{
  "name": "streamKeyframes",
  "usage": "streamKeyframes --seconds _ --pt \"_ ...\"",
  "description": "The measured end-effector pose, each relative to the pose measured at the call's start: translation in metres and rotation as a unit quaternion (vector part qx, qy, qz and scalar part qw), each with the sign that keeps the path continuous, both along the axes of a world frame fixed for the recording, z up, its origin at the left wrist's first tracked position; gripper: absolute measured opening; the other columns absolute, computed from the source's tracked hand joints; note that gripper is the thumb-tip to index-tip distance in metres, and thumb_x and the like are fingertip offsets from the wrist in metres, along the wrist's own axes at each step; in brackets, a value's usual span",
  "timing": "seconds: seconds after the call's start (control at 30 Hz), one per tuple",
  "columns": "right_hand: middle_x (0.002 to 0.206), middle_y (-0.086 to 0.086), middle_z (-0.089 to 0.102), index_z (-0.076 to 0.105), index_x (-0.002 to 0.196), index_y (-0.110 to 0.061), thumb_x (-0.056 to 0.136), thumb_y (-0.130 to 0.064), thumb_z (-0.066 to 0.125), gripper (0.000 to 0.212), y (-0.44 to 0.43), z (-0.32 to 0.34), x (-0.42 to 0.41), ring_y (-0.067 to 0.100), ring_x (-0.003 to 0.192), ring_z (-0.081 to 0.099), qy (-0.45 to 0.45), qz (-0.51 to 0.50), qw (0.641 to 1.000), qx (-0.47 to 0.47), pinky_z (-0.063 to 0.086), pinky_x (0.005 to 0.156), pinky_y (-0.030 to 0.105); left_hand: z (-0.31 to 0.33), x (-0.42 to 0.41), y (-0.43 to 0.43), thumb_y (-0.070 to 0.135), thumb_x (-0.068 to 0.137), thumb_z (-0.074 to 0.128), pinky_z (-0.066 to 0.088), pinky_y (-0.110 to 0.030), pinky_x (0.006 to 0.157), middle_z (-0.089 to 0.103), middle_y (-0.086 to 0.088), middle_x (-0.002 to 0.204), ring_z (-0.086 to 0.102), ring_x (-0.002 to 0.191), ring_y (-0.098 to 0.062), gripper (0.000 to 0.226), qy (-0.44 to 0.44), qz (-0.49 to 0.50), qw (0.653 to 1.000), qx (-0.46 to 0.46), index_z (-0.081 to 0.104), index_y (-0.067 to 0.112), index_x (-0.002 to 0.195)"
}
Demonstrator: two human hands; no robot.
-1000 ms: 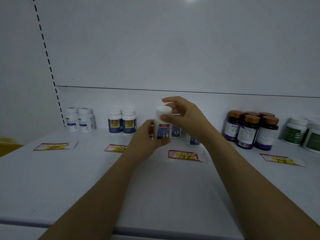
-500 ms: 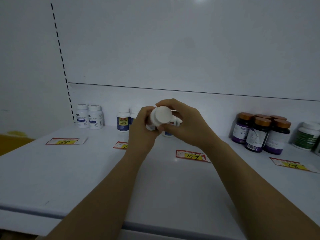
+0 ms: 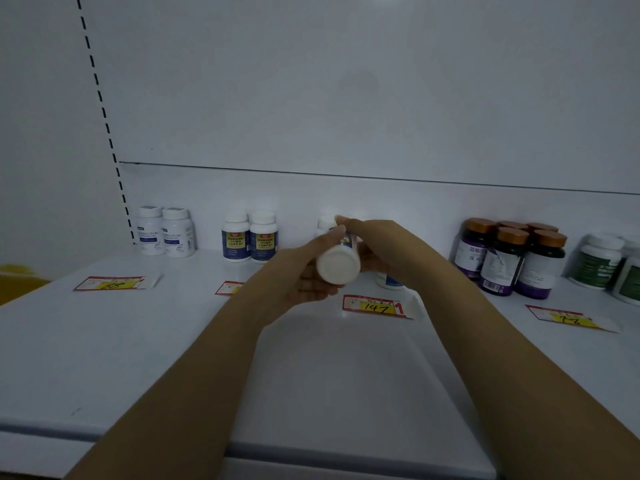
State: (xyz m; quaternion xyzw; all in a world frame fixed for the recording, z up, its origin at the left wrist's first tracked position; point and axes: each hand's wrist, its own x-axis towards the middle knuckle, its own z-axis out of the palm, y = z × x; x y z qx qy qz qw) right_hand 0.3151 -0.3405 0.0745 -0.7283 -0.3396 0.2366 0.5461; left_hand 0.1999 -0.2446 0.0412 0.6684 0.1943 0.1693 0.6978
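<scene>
1. Head view, location. Found bottle (image 3: pixel 337 268) clear of shelf (image 3: pixel 173 341), held in air at mid-shelf, just above and behind tag 147 (image 3: pixel 375 306).
2. Left grip. Cupped from below and from left by left hand (image 3: pixel 301 278), palm up, with fingers curled under body and thumb laid along upper flank. Pressed close against bottle, not spread.
3. Right grip. Wrapped over far half by right hand (image 3: pixel 381 247), with fingers curled across top and one fingertip (image 3: pixel 341 222) showing past far end.
4. Axis. Lay tipped over, long axis running near to far toward back wall, far end somewhat higher. Presented a round white end to viewer; could not tell cap from base. Showed a strip of label just behind that end.
5. Governing relation. Sat between hands, near end by left hand, far end inside right hand. Judged that a return to shelf calls first for swinging axis back to vertical, with right hand better placed to lead.
6. Contents. Opaque throughout; saw nothing of fill, nor whether sealed.
7. Shelf load. Stood upright along back wall, left to right: white pair (image 3: pixel 166 232), blue pair (image 3: pixel 249 237), half-hidden bottle (image 3: pixel 389 284) under right wrist, brown-capped group (image 3: pixel 512 258), green pair (image 3: pixel 602 265). Lay flat in front: left tag (image 3: pixel 110 283) and right tag (image 3: pixel 568 318).
</scene>
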Motion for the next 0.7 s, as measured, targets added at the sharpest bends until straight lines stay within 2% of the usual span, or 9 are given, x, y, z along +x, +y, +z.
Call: streamKeyframes --seconds 0.07,0.1,0.2,0.23,0.3,0.37,0.43,0.53,0.7 --pt "0.068 0.007 0.068 0.065 0.097 -0.007 0.087 -0.042 0.063 0.036 -0.001 -0.001 0.0 0.016 0.06 0.067 0.03 0.012 0.999 0.009 0.057 0.057 0.023 -0.001 0.0 0.001 0.061 0.059 0.066 0.053 -0.028 0.067 0.073 -0.012 0.08 0.066 0.065 -0.018 0.065 0.004 -0.01 1.0 -0.005 0.068 0.01 0.098" --pt "0.07 0.007 0.068 0.065 0.098 -0.007 0.088 -0.04 0.063 0.035 -0.002 -0.001 0.001 0.016 0.062 0.067 0.031 0.017 0.999 0.012 0.057 0.058 0.023 -0.002 0.0 0.002 0.061 0.058 0.066 0.053 -0.028 0.068 0.073 -0.012 0.081 0.066 0.066 -0.019 0.064 0.005 -0.013 1.0 -0.006 0.068 0.011 0.098" --pt "0.088 0.011 0.071 0.066 0.101 -0.01 0.088 -0.04 0.062 0.033 -0.001 -0.002 0.005 0.023 0.079 0.07 0.005 0.015 1.0 0.009 0.059 0.077 0.033 -0.003 0.002 0.002 0.053 0.062 0.069 0.055 -0.028 0.073 0.074 -0.011 0.086 0.07 0.074 -0.02 0.058 -0.001 -0.008 1.0 0.01 0.067 0.011 0.102" --pt "0.094 0.01 0.071 0.066 0.102 -0.012 0.088 -0.041 0.062 0.032 -0.002 -0.002 0.008 0.024 0.086 0.07 -0.024 0.012 1.0 0.008 0.057 0.085 0.038 -0.004 0.002 0.002 0.047 0.067 0.07 0.056 -0.028 0.076 0.074 -0.011 0.091 0.071 0.08 -0.021 0.054 -0.007 -0.006 1.0 0.024 0.066 0.009 0.104" --pt "0.1 0.003 0.072 0.064 0.105 -0.021 0.089 -0.039 0.061 0.024 -0.005 -0.002 0.011 0.021 0.091 0.07 -0.089 0.026 0.996 0.02 0.055 0.09 0.04 -0.007 0.004 0.003 0.033 0.075 0.073 0.055 -0.027 0.082 0.072 -0.009 0.1 0.069 0.091 -0.021 0.041 -0.017 0.003 0.997 0.077 0.064 0.008 0.106" --pt "0.103 -0.004 0.069 0.06 0.114 -0.03 0.09 -0.035 0.059 0.024 -0.008 0.001 0.007 0.016 0.093 0.068 -0.156 0.039 0.987 0.015 0.055 0.087 0.034 -0.01 0.005 0.004 0.027 0.077 0.075 0.052 -0.017 0.076 0.07 0.002 0.096 0.066 0.089 -0.012 0.031 -0.015 0.038 0.984 0.176 0.063 0.016 0.102" --pt "0.107 -0.007 0.063 0.055 0.123 -0.031 0.09 -0.037 0.059 0.034 -0.007 0.003 0.005 0.013 0.096 0.063 -0.236 0.026 0.971 -0.01 0.052 0.078 0.023 -0.012 0.006 0.005 0.024 0.076 0.076 0.045 -0.008 0.064 0.065 0.011 0.092 0.061 0.08 0.0 0.033 -0.009 0.079 0.964 0.253 0.06 0.02 0.104" --pt "0.108 -0.008 0.06 0.058 0.119 -0.026 0.086 -0.04 0.064 0.036 -0.004 0.002 0.004 0.008 0.094 0.059 -0.323 0.0 0.946 -0.023 0.045 0.065 0.012 -0.019 0.009 0.008 0.021 0.073 0.079 0.045 -0.01 0.069 0.066 0.005 0.103 0.062 0.086 -0.007 0.044 0.001 0.084 0.949 0.305 0.06 0.014 0.112" --pt "0.113 -0.005 0.06 0.059 0.113 -0.019 0.085 -0.035 0.067 0.034 -0.005 0.0 0.006 0.008 0.09 0.057 -0.372 -0.005 0.926 -0.058 0.042 0.061 0.01 -0.025 0.011 0.008 0.021 0.073 0.079 0.045 -0.019 0.077 0.065 0.001 0.11 0.06 0.092 -0.011 0.047 0.038 0.082 0.928 0.362 0.058 0.013 0.115"
